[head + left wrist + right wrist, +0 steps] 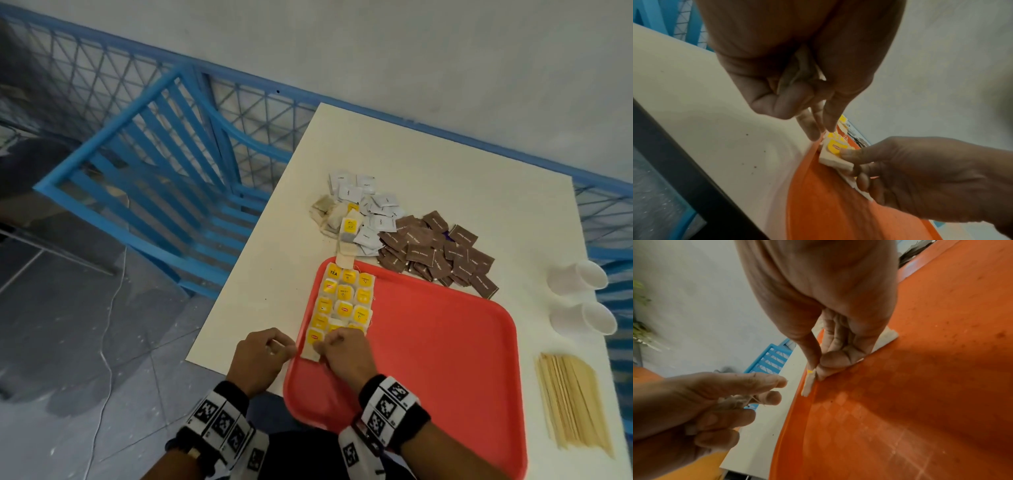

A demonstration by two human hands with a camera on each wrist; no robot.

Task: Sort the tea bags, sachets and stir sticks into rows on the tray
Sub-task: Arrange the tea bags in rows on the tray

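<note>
A red tray (428, 342) lies on the white table. Yellow-tagged tea bags (344, 301) lie in three rows along its left side. At the near end of those rows my right hand (330, 347) pinches a tea bag (835, 160) between thumb and fingers, low on the tray floor by the left rim. My left hand (270, 349) hovers just outside that rim, with a crumpled tea bag (801, 71) tucked in its palm under curled fingers and two fingers pointing toward the tray. In the right wrist view the pinched tea bag (808, 384) stands on edge.
Beyond the tray lie loose tea bags (334, 219), white sachets (371, 212) and brown sachets (442, 253). Wooden stir sticks (572, 401) and two white cups (582, 298) are on the right. A blue chair (154, 178) stands left of the table.
</note>
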